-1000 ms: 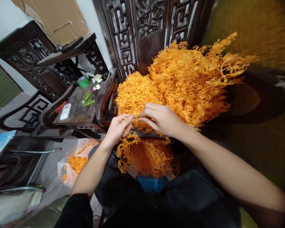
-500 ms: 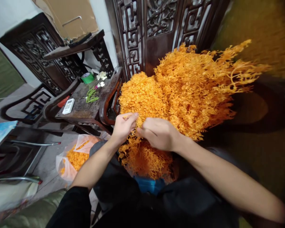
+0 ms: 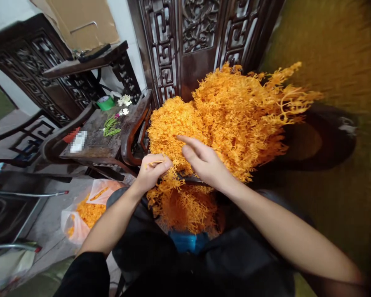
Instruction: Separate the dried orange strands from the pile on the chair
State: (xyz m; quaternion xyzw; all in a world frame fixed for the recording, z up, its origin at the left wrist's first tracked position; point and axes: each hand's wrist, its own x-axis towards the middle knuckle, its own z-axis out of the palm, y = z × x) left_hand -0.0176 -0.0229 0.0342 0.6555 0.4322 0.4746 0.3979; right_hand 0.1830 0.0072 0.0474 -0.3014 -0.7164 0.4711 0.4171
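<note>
A large heap of orange branching strands (image 3: 235, 111) stands in front of the carved wood panel. Pinched between the thumb and fingers of my left hand (image 3: 153, 170) is an orange strand, at the near left edge of the heap. My right hand (image 3: 204, 161) is over the front of the heap with thumb and index finger apart, and I see nothing held in it. Below my hands, more orange strands (image 3: 188, 208) hang or lie over a blue container (image 3: 188, 242) between my knees.
On the left, a dark wooden table (image 3: 92, 142) bears green tape (image 3: 105, 102), green stems (image 3: 111, 126) and white flowers (image 3: 124, 100). A plastic bag (image 3: 100, 189) with orange bits lies on the floor. A carved chair arm (image 3: 136, 132) stands close by my left hand.
My right hand has opened and come away from my left hand, fingers now over the heap. My left hand is still closed on a strand. The view has shifted a little to the right.
</note>
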